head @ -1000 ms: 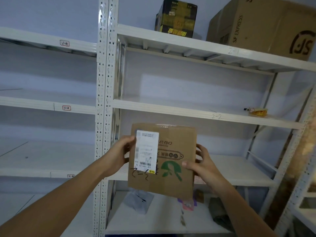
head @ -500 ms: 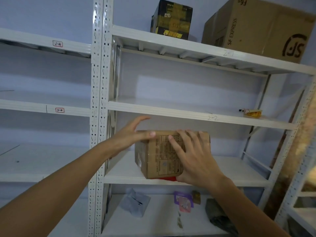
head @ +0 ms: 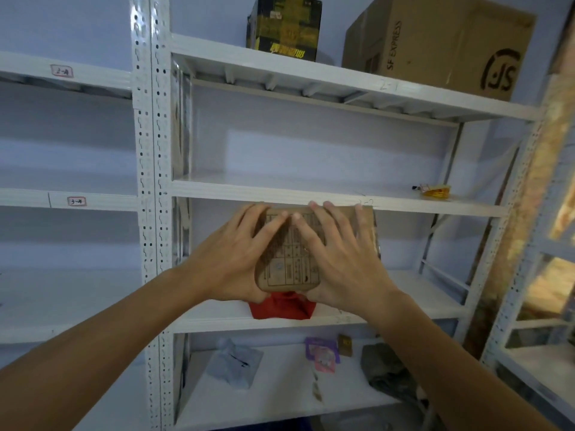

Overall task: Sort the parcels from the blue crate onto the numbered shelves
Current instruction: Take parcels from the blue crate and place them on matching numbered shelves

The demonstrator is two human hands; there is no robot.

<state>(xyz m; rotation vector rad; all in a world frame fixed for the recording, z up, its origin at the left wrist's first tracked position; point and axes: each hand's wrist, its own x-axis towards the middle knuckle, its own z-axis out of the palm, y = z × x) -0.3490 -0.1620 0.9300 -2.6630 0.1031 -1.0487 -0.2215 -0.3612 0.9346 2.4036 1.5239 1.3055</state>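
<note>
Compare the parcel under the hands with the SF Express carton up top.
The parcel is in the bay under the second shelf, left hand and right hand flat on its face; the SF Express carton stands untouched on the top shelf. The parcel shows a printed grid panel, the carton a large round logo. The carton looks far bigger. Both are brown cardboard.

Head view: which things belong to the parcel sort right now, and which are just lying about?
In the job: cardboard parcel; left hand, right hand flat on its face; white shelf receiving it.
Lying about: red bag beneath it; black-and-yellow box, SF Express carton up top; yellow packet; grey bag, purple packet, dark bag below.
</note>
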